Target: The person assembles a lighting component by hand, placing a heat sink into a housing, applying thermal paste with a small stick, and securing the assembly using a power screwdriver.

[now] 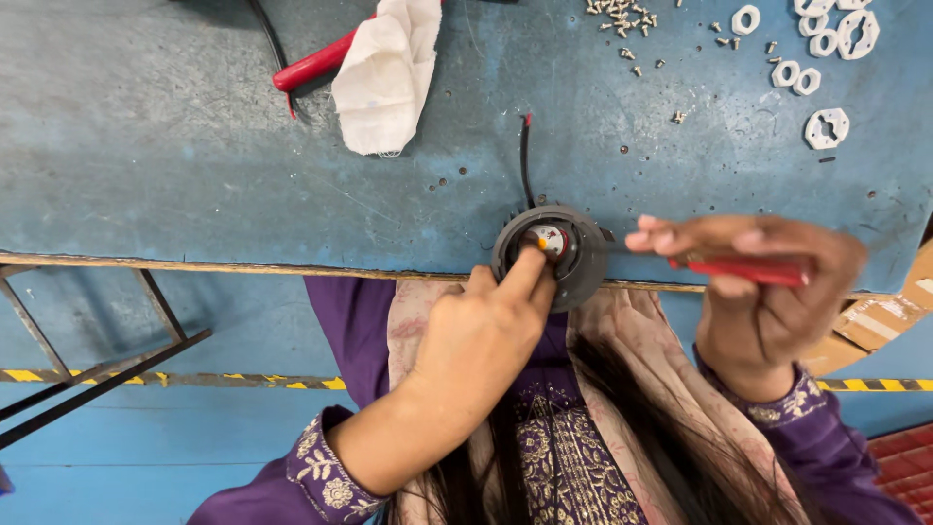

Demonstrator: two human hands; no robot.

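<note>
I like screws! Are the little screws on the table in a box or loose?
Loose. The screws lie scattered straight on the blue table, beside white plastic rings; no box around them.

**Blue Bench, Red Handles, Purple Sleeves**

The worktable [194,146] is worn blue. A dark grey round housing [550,255] shows an orange spot inside. The screwdriver [743,269] handle is red, the cloth [387,73] white, the plastic rings [826,127] white. Purple sleeves [326,481] carry gold floral embroidery.
</note>
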